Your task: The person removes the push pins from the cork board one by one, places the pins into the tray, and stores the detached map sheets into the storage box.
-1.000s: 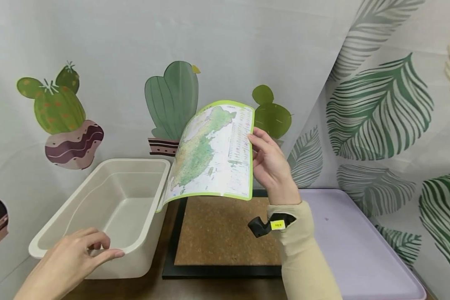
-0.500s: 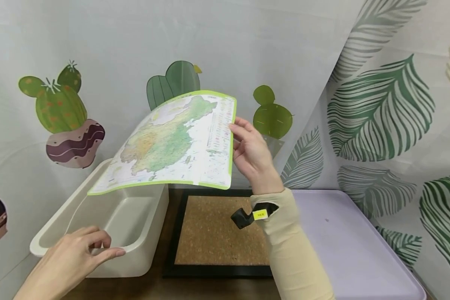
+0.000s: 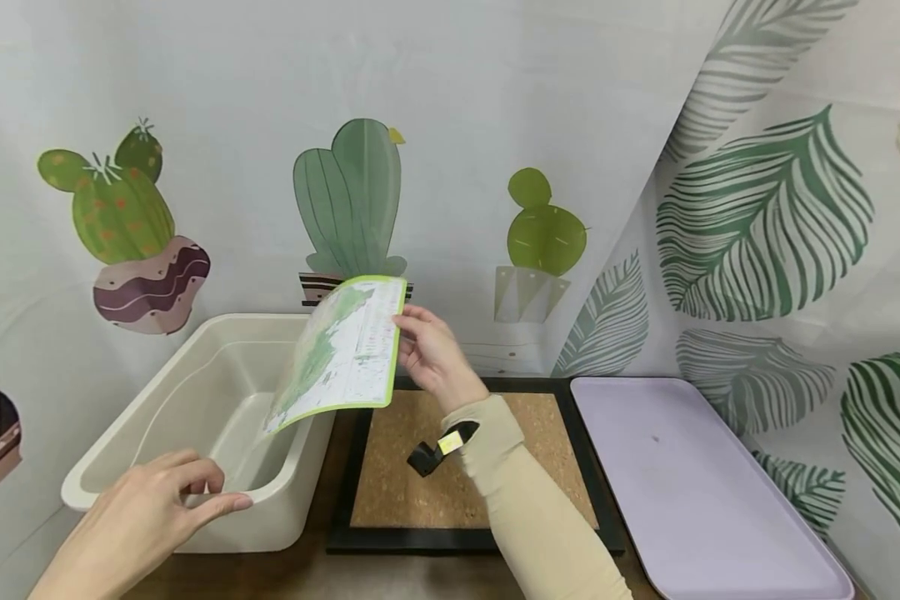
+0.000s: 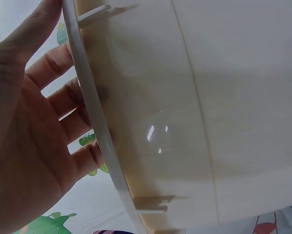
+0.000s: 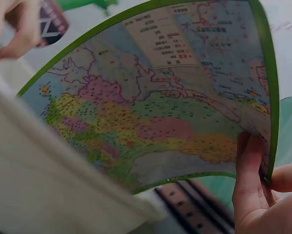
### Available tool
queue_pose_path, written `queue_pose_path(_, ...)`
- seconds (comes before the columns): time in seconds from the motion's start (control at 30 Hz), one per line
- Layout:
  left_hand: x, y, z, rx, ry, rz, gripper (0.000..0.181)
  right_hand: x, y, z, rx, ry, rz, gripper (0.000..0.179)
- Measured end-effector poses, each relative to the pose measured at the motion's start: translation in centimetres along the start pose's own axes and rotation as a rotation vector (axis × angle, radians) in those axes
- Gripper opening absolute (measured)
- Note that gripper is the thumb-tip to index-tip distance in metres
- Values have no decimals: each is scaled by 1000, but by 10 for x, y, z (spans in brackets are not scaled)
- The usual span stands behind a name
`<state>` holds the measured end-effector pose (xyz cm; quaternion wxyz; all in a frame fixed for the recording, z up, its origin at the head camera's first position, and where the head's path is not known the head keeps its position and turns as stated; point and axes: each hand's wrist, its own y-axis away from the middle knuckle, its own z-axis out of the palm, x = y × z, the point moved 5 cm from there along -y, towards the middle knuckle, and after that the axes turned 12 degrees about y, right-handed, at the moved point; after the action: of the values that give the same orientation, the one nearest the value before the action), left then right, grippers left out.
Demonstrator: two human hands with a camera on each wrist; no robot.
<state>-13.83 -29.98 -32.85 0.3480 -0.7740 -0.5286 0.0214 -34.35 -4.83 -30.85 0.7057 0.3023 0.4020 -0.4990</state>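
A thin, flexible map sheet (image 3: 345, 350) with a bright green border is pinched at its right edge by my right hand (image 3: 435, 354). The sheet bends, and its left end dips over the inside of the beige plastic bin (image 3: 317, 417). In the right wrist view the map's other face (image 5: 151, 112) shows coloured regions, with thumb and fingers on opposite sides of the edge. My left hand (image 3: 146, 508) grips the bin's near left rim; the left wrist view has its fingers curled around the bin's edge (image 4: 94, 107) from outside.
Right of the bin lies a cork board (image 3: 397, 492) in a black frame (image 3: 412, 542). Beyond it, a lilac tray (image 3: 705, 483) stretches along the right side. All stand on a dark wooden table (image 3: 307, 579), with a cactus-print cloth (image 3: 450, 100) hanging behind.
My right hand has carried the map left, first rising a little and then lowering to the bin. The map's left end now hangs inside the bin's outline. My left hand has stayed put.
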Motion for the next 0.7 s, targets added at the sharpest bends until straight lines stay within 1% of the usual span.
queue_pose_path(0.1, 0, 0, 0, 4, 3, 1, 34, 16, -6, 4, 17, 58, 22, 20)
queue_pose_path(0.23, 1, 0, 0, 9, 12, 5, 35, 30, -9, 10, 29, 124, 27, 22)
queue_pose_path(0.4, 1, 0, 0, 6, 17, -6, 34, 39, -8, 14, 47, 176, 30, 22)
queue_pose_path(0.7, 3, 1, -1, -12, 21, -28, 35, 52, -9, 20, 74, 220, 58, 21)
